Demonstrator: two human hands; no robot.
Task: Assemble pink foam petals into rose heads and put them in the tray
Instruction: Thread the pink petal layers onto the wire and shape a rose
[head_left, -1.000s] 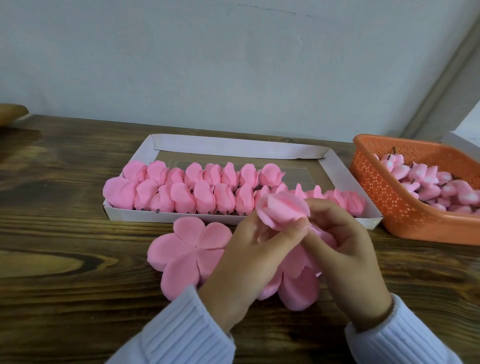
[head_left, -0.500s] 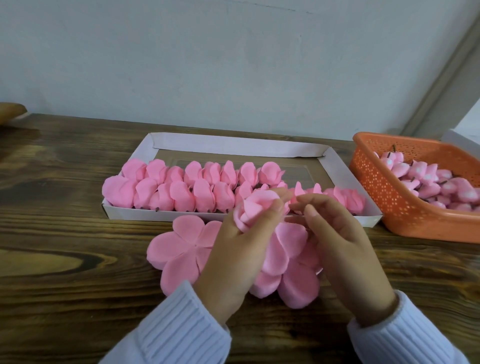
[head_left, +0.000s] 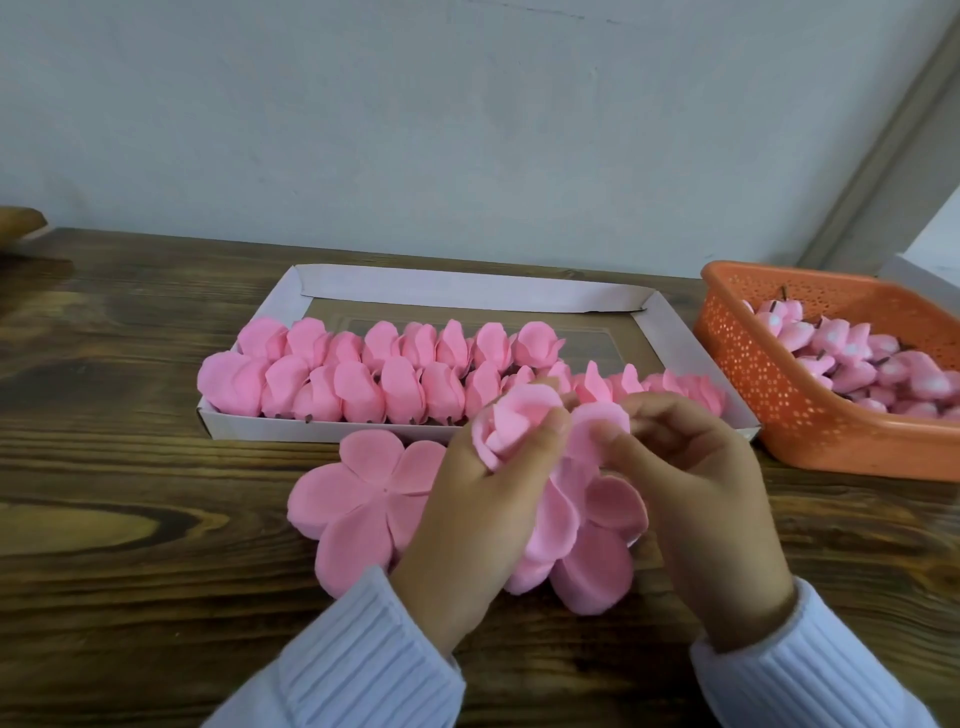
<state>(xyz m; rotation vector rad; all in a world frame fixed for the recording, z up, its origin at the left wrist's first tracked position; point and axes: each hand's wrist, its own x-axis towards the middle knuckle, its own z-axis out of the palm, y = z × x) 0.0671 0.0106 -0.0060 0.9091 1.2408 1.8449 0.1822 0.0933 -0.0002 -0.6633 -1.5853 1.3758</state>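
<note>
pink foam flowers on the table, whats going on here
A person is building a rose head. The left hand grips the half-made rose head while the right hand pinches an outer petal against it. A flat petal piece lies beside them. The white tray behind holds two rows of finished heads.

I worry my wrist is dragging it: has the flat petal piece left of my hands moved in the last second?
No. The flat petal piece keeps its spot, top petal just short of the tray's near wall.

1 head camera looks forward and down, close over table (head_left: 130, 519) and tray (head_left: 467, 288).
</note>
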